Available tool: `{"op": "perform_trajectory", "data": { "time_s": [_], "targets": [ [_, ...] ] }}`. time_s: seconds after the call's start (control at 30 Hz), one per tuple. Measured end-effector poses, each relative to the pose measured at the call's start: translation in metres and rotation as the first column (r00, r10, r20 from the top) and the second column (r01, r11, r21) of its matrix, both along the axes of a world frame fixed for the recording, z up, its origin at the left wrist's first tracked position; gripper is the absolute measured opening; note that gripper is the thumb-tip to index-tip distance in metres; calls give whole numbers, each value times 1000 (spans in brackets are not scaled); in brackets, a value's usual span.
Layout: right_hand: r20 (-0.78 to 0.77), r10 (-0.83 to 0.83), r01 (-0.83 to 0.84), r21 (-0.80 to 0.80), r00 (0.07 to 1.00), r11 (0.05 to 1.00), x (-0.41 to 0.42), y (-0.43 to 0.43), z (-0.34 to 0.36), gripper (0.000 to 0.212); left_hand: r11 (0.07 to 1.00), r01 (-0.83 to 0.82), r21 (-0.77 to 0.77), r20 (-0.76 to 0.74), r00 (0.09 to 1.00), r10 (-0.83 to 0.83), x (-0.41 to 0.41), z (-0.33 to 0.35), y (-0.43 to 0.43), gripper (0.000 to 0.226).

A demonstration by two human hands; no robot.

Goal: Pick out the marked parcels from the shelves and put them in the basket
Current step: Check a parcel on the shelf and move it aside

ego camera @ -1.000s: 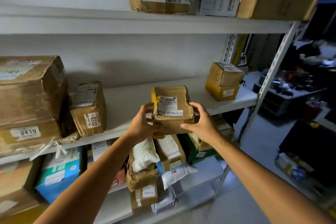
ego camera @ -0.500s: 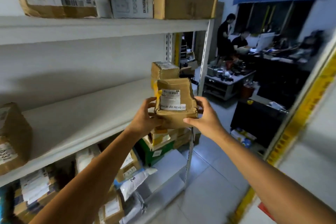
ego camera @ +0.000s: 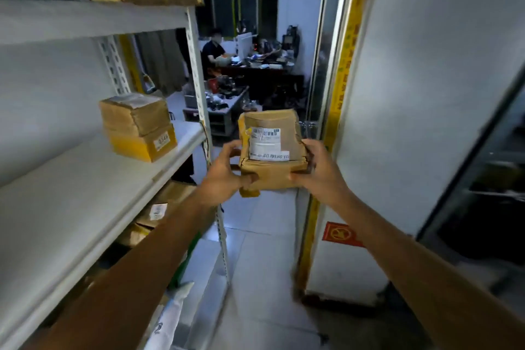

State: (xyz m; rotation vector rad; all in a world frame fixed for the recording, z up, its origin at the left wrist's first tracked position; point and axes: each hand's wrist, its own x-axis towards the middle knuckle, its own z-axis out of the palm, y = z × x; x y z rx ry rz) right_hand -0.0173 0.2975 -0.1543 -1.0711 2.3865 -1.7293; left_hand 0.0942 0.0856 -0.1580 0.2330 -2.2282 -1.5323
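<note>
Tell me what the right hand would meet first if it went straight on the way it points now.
The parcel: the right hand grips its right side, the left hand the other. Past it the way looks free up to the low table in the room behind, though depth is unclear.

Parcel storeroom, office behind.
Left of the grip, shelves (ego camera: 85, 179) of labelled parcels (ego camera: 136, 119); beyond it, a cluttered desk (ego camera: 264, 72).

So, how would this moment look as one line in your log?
parcel: held clear of shelf, label facing camera | left hand: grips parcel | right hand: grips parcel | basket: not in view
</note>
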Motion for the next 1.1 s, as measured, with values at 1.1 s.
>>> {"op": "perform_trajectory", "data": {
  "time_s": [1.1],
  "targets": [
    [157, -887, 890, 83, 433, 449, 30, 418, -67, 74, 534, 834, -138, 202, 552, -809, -200, -60, 434, 93]
  ]
}}
